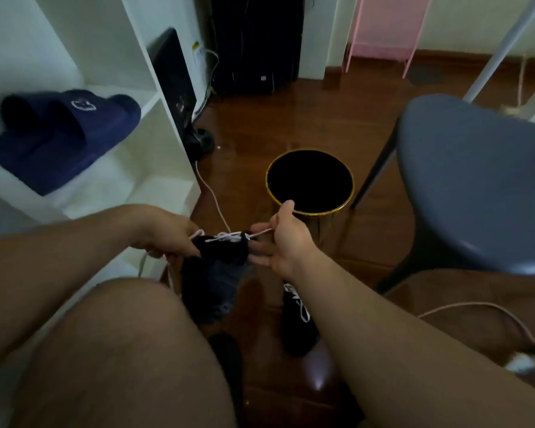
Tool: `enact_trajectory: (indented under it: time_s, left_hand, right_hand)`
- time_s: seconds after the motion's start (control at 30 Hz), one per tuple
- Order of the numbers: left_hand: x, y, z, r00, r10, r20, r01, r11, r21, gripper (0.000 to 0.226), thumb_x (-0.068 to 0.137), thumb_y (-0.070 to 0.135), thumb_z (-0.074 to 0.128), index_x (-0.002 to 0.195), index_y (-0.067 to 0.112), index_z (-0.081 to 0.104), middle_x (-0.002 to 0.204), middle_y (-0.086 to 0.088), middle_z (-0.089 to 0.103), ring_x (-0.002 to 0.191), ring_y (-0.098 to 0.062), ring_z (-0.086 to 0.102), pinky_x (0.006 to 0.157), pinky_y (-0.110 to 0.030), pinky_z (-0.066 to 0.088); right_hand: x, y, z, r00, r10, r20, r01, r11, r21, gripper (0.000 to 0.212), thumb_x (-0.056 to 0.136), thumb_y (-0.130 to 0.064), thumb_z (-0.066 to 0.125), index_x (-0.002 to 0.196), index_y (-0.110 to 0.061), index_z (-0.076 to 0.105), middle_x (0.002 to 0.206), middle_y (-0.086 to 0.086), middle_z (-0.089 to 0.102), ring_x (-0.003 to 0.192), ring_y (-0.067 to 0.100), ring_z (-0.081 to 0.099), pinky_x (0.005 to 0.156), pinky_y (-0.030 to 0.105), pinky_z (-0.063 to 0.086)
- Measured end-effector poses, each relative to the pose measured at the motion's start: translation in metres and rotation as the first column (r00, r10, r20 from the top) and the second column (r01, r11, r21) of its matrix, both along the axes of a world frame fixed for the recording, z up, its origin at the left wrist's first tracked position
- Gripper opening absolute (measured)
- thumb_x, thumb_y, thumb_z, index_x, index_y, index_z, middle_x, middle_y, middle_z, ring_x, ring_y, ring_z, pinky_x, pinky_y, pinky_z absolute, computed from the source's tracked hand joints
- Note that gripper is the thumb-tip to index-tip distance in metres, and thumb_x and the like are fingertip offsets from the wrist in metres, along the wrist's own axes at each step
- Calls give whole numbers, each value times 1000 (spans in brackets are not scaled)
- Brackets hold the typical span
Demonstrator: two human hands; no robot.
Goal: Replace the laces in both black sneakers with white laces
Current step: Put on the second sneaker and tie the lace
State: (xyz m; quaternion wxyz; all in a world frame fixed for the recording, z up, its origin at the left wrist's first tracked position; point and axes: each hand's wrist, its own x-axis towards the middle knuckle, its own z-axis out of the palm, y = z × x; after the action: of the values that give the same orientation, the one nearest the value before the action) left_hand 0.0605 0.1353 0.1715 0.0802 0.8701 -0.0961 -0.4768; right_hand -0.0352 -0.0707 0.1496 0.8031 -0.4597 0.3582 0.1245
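A black sneaker (pixel 226 250) is held in mid-air above my knee, with a white lace (pixel 229 236) running across its top. My left hand (pixel 167 234) grips the sneaker's left side, where a lace end loops out. My right hand (pixel 283 239) pinches the other end of the white lace between thumb and forefinger and holds it taut to the right. The second black sneaker (pixel 298 322) lies on the floor below my right forearm and has white lacing on it.
A black bin with a gold rim (pixel 309 180) stands on the wooden floor just beyond my hands. At right is a grey chair (pixel 476 186). A white shelf (pixel 155 143) at left holds blue slippers (pixel 59 134). A pale cable (pixel 210 196) runs along the floor.
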Motion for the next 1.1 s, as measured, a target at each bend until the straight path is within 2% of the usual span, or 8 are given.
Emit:
enact_trajectory:
  time_s: [0.1, 0.27, 0.47, 0.67, 0.8, 0.97, 1.03, 1.1]
  left_hand:
    - [-3, 22, -90, 985, 129, 110, -109, 979, -170, 28, 82, 33, 73, 104, 25, 58, 91, -9, 67, 72, -22, 64, 62, -39, 51]
    - [-44, 9, -218, 893, 423, 153, -357, 873, -331, 15, 94, 19, 64, 98, 21, 49, 92, -2, 63, 93, -25, 63, 75, -35, 40]
    - [-58, 31, -290, 833, 540, -116, -543, 760, -357, 21, 93, 39, 77, 100, 20, 68, 82, 5, 73, 73, -17, 71, 64, -36, 52]
    - [-24, 48, -296, 671, 620, -406, -737, 618, -274, 58, 83, 63, 76, 102, 9, 65, 98, -9, 61, 74, -27, 47, 51, -32, 23]
    - [-7, 23, -284, 674, 622, -399, -726, 657, -203, 40, 98, 59, 61, 94, 21, 70, 94, -3, 65, 74, -22, 58, 60, -31, 35]
    - [11, 15, -289, 909, 399, 118, -354, 892, -282, 19, 102, 51, 58, 99, 32, 60, 94, 6, 67, 88, -15, 66, 76, -38, 53]
    - [17, 9, -291, 906, 410, 103, -350, 864, -361, 12, 103, 45, 60, 112, 38, 62, 105, 15, 65, 98, -8, 62, 75, -27, 51]
    - [21, 2, -293, 923, 378, 74, -320, 860, -398, 19, 106, 38, 58, 124, 39, 63, 113, 19, 63, 105, -6, 60, 75, -20, 45]
  right_hand:
    - [8, 6, -64, 995, -10, -100, 11, 1000, 6, 56, 108, -58, 31, 70, -19, 47, 114, 13, 72, 108, 35, 65, 93, 63, 53]
    - [13, -3, -158, 945, -9, -326, 11, 1000, 2, 37, 109, -37, 41, 80, -18, 55, 81, 8, 69, 99, 29, 68, 82, 50, 51]
    - [11, -30, -221, 859, 167, -484, -262, 956, -135, 17, 106, -20, 48, 91, -19, 56, 56, 2, 46, 53, 16, 49, 54, 28, 44]
    - [44, -65, -223, 851, 306, -427, -488, 760, -428, 23, 106, -25, 53, 102, -5, 63, 66, 6, 48, 52, 20, 43, 51, 30, 32]
    - [63, -77, -213, 607, 553, -570, -773, 243, -586, 43, 107, -54, 39, 101, -20, 65, 94, 6, 67, 85, 26, 63, 71, 35, 47]
    - [64, -64, -220, 405, 567, -717, -620, -406, -671, 25, 103, -46, 45, 108, -30, 63, 121, 4, 54, 123, 35, 49, 93, 49, 51]
    - [72, -48, -224, 426, 664, -614, -537, -360, -763, 26, 102, -39, 50, 119, -30, 68, 125, 3, 53, 124, 34, 48, 97, 46, 50]
    - [84, -32, -229, 448, 755, -479, -634, -109, -766, 29, 105, -32, 51, 126, -28, 70, 125, 4, 61, 119, 29, 57, 97, 37, 50]
